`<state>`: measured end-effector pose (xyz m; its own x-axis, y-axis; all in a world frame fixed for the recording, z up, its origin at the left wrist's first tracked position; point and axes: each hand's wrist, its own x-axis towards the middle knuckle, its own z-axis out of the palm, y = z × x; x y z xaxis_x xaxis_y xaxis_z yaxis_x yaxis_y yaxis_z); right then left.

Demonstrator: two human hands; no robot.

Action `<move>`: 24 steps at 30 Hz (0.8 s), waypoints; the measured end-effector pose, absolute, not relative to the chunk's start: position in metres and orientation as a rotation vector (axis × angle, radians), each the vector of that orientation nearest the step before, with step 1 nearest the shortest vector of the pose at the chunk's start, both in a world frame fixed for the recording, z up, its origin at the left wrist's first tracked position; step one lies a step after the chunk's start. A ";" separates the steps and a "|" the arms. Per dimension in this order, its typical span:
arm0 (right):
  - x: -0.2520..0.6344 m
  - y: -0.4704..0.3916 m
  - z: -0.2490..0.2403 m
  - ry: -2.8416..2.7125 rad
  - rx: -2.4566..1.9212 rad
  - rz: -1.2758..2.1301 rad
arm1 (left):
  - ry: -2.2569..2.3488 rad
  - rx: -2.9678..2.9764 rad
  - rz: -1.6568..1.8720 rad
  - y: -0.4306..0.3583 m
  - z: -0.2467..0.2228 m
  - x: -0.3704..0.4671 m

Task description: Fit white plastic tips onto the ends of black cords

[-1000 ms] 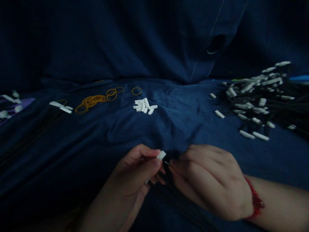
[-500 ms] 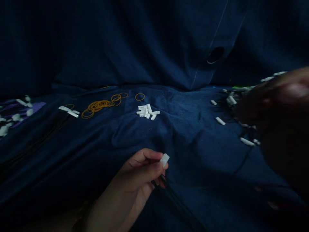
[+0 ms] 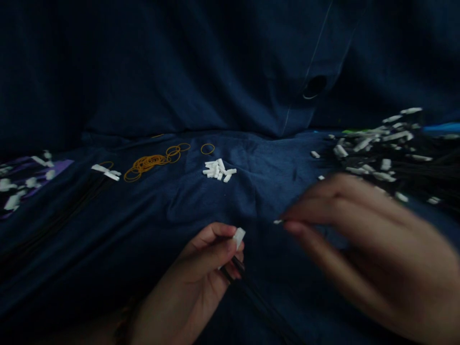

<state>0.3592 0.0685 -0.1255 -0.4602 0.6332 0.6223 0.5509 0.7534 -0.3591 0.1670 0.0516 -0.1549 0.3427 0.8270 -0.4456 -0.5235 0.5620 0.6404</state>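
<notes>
My left hand, low in the middle, pinches a small flat white piece between thumb and forefinger. Thin black cords run through its fingers and trail down to the right. My right hand is on the right, a little blurred, with thumb and forefinger closed on a tiny white tip. The rest of what it grips is hidden by the fingers. A gap separates the two hands. Beyond them lies a small pile of white pieces.
Orange rubber bands lie in a heap left of the pile. A bundle of white-tipped black cords spreads at the right. More cords with white ends lie at the left, near a purple item. Dark blue cloth covers the surface.
My right hand has come from the cord bundle at the right towards my left hand, with a tiny white tip at its fingertips. The left hand still pinches its white piece.
</notes>
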 end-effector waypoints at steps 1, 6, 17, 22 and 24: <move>0.352 0.066 -0.131 -2.180 -0.891 0.232 | 0.827 0.419 0.917 0.051 -0.155 0.167; 0.330 0.058 -0.155 -2.037 -1.004 0.735 | 0.784 0.433 0.932 0.049 -0.156 0.167; 0.329 0.057 -0.155 -2.064 -0.927 0.696 | 0.776 0.490 0.919 0.047 -0.157 0.169; 0.331 0.056 -0.156 -2.084 -0.920 0.658 | 0.778 0.505 0.897 0.045 -0.155 0.167; 0.331 0.057 -0.156 -2.085 -0.923 0.659 | 0.786 0.502 0.893 0.045 -0.155 0.167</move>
<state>0.3307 0.0567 -0.1558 -0.4597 0.7800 0.4246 0.3941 0.6077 -0.6895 0.1668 0.0453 -0.1546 0.3857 0.8361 -0.3902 -0.4935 0.5443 0.6784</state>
